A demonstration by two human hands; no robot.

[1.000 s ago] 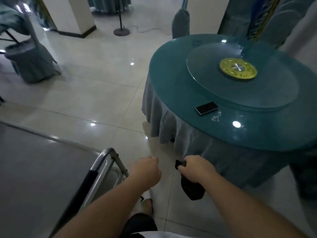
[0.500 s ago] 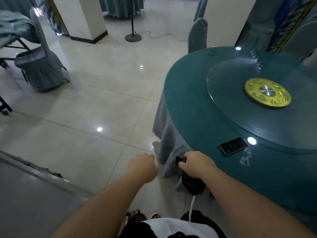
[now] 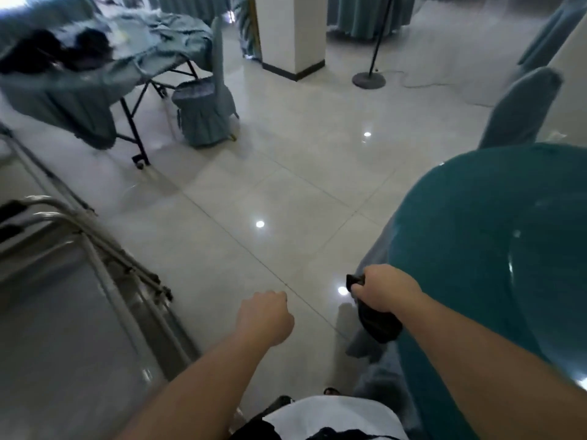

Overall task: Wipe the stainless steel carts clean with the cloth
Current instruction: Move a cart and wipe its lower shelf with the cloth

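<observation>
Right hand point(image 3: 386, 289): fist closed around a dark cloth point(image 3: 378, 322), fingers curled tight on the upper end; one short corner protruding past the knuckles, the bulk hanging below the fist. Position: against the near-left rim of the round teal table point(image 3: 476, 249), in front of the table's grey skirt point(image 3: 371, 262).

Left hand point(image 3: 265, 315): fingers curled into a loose fist, nothing held. Position: left of the round teal table, above the bare floor tiles point(image 3: 286, 185), apart from the right hand and the cloth.

Stainless steel cart point(image 3: 63, 328): far left of the round teal table, across a strip of floor. Flat steel top surface reflecting light; tubular handle frame point(image 3: 104, 246) rising at the end nearest the table, with dark grip sections point(image 3: 11, 208) on its bars. Cloth not in contact with the cart. Whether one cart or more stands there: cannot tell, edges blurred.

Behind and left of the round teal table: a folding table point(image 3: 133, 58) draped in crumpled teal fabric, dark items on top too blurred to identify. Beside it, a covered chair point(image 3: 206, 112).

Directly behind the round teal table: a second covered chair point(image 3: 521, 106). Farther back: a white pillar point(image 3: 289, 30) with dark base trim, and a floor stand point(image 3: 368, 79) with a round base and a cable trailing off.
</observation>
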